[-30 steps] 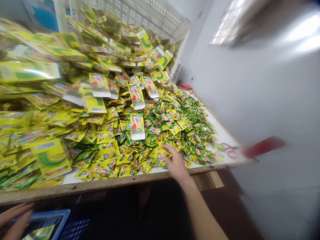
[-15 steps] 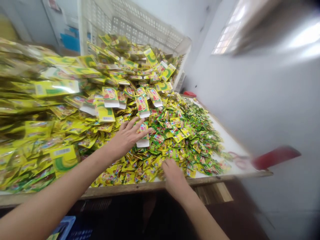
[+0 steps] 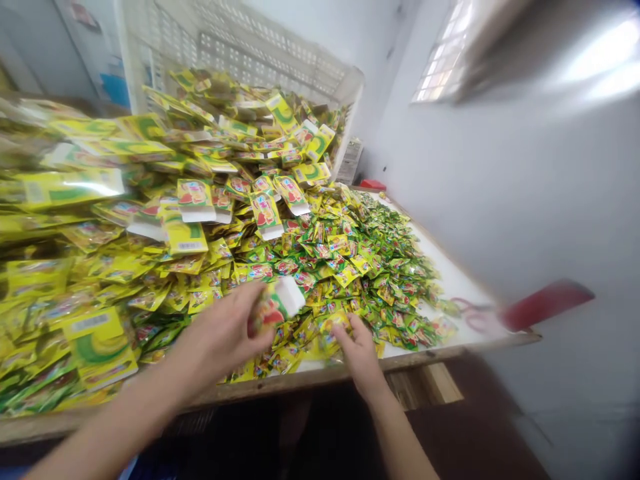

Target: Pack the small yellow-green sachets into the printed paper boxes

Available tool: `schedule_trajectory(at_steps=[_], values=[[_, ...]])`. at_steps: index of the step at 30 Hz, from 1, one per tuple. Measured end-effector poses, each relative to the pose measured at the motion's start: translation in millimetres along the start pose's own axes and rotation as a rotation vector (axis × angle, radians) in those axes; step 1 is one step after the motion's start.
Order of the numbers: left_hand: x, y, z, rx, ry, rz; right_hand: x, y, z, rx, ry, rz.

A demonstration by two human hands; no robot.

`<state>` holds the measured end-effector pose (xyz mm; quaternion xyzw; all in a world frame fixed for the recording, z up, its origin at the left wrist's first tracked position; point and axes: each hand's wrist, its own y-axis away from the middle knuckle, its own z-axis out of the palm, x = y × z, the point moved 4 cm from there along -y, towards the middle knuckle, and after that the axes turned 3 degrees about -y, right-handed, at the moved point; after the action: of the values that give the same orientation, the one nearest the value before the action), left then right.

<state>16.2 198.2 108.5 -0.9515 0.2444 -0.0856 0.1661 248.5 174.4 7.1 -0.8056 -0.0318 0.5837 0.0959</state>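
In my left hand [image 3: 225,327] is a small cardboard box [image 3: 273,312], yellow and green with fruit printed on it, its white flap end pointing right. The fingers wrap round its side. My right hand [image 3: 357,347] pinches a small yellow sachet [image 3: 334,325] between thumb and fingers, low over the front of the table. Beneath and behind both hands spreads a heap of yellow and green sachets [image 3: 350,267]. Several printed flat boxes [image 3: 267,212] with white flaps lie on the heap's left part.
A white perforated crate [image 3: 280,53] lies tipped at the back, boxes spilling from it. Along the front runs the table's wooden edge [image 3: 320,379]. On the right are scissors [image 3: 473,315] and a red object [image 3: 550,305] by the corner. A wall [image 3: 500,200] stands beyond.
My left hand has picked up the box from the heap and drawn it back toward me. My right hand has lifted slightly, with a sachet now visible in its fingers. The view has shifted a little.
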Motion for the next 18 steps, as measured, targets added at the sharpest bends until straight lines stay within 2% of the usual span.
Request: schedule_trajectory(at_steps=[2, 3, 5, 8, 11, 14, 18], values=[[22.1, 26.7, 30.5, -0.176, 0.302, -0.215, -11.7, 3.9, 3.1, 0.172, -0.188, 0.041], [33.9, 37.8, 43.8, -0.209, 0.388, -0.276, -17.4, 7.6, 6.5, 0.248, -0.247, 0.048], [52.5, 53.7, 63.2, -0.209, 0.504, -0.362, -29.3, 16.8, 15.3, 0.339, -0.206, 0.001], [62.1, 65.7, 74.0, -0.133, 0.536, -0.449, -43.9, 29.8, 25.9, 0.357, 0.034, -0.145], [58.9, 72.9, 74.3, -0.072, 0.525, -0.477, -48.2, 32.8, 30.5, 0.195, 0.138, -0.192], [57.0, 81.5, 79.2, -0.065, 0.533, -0.440, -49.6, 28.6, 28.8, -0.003, 0.156, -0.142], [60.6, 96.7, 94.9, -0.083, 0.567, -0.441, -57.9, 27.7, 23.1, -0.254, 0.145, -0.075]])
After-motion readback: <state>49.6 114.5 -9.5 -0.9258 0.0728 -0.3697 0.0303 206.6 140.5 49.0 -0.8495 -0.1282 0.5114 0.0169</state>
